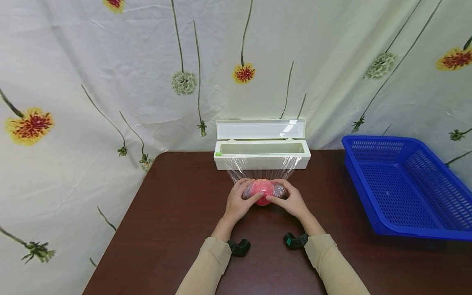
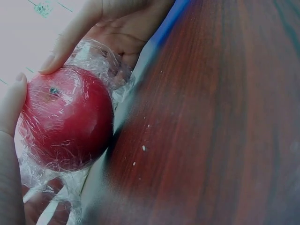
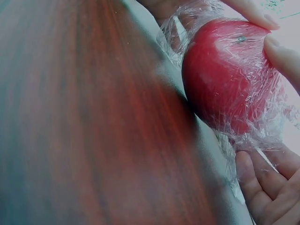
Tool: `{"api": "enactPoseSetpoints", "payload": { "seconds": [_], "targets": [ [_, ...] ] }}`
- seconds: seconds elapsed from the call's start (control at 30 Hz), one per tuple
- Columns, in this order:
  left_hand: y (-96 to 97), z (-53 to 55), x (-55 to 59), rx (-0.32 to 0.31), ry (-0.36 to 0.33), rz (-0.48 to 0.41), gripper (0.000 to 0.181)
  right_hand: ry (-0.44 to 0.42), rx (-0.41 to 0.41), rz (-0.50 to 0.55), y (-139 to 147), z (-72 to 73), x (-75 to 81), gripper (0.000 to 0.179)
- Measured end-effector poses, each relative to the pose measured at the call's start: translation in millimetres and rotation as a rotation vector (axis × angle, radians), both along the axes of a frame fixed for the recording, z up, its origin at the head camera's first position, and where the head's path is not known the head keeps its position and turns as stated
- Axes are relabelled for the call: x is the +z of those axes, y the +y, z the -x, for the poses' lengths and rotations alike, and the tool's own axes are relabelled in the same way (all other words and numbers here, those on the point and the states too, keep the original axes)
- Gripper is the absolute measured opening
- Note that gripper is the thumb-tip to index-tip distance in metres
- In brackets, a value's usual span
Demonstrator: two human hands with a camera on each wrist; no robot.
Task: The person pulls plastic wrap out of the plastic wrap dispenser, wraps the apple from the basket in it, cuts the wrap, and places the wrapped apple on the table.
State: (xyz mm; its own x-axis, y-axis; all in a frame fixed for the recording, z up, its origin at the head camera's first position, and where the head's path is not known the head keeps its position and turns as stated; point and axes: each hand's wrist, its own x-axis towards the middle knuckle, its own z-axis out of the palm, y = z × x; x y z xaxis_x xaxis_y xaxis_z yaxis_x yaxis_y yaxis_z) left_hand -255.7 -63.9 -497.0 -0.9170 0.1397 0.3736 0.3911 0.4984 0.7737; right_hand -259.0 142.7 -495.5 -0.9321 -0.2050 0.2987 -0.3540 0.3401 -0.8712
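A red apple (image 1: pixel 262 189), wrapped in crinkled plastic wrap (image 2: pixel 101 61), is held low at the table in front of the white wrap dispenser box (image 1: pixel 262 164). My left hand (image 1: pixel 236 201) grips its left side, thumb on the skin and fingers curled about the bunched film. From the right my right hand (image 1: pixel 295 201) holds it the same way, the two thumb tips close together near the stem. A sheet of clear film (image 1: pixel 261 174) stretches from the box to the apple. In the right wrist view the apple (image 3: pixel 225 79) shows film gathered at both sides.
The box lid (image 1: pixel 261 129) stands raised against the flowered cloth (image 1: pixel 147 61). A blue plastic basket (image 1: pixel 391 229) sits on the right of the dark brown table (image 1: pixel 177 205). Tiny white specks (image 2: pixel 144 147) lie on the wood.
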Motion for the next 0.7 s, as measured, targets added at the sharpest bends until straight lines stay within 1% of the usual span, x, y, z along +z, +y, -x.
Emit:
{"api": "enactPoseSetpoints", "payload": {
  "seconds": [0.07, 0.13, 0.27, 0.4, 0.53, 0.57, 0.7],
  "targets": [
    [-0.2, -0.1, 0.0, -0.009, 0.028, -0.011, 0.055, 0.004, -0.002, -0.003, 0, -0.2, 0.3, 0.050],
    [-0.5, -0.1, -0.3, -0.017, 0.042, -0.023, 0.055, 0.003, -0.004, -0.002, 0, -0.4, 0.4, 0.050],
    [-1.1, -0.3, -0.4, -0.026, 0.037, -0.044, 0.058, -0.005, -0.001, 0.002, -1, -0.5, 0.5, 0.049],
    [-1.4, -0.5, 0.0, -0.047, 0.032, -0.058, 0.056, -0.013, -0.001, 0.005, -1, -0.3, 0.7, 0.047],
    [-1.4, -0.2, 0.0, -0.075, 0.060, -0.056, 0.052, -0.024, -0.013, -0.007, -2, -1.2, 2.8, 0.046],
    [-1.4, -0.1, 0.0, -0.083, 0.074, -0.056, 0.052, -0.029, -0.016, -0.009, -2, -2.2, 4.6, 0.046],
    [-1.0, 0.4, -0.5, -0.105, 0.101, -0.063, 0.052, -0.038, -0.020, -0.021, -6, -14.3, 24.0, 0.045]
  ]
}}
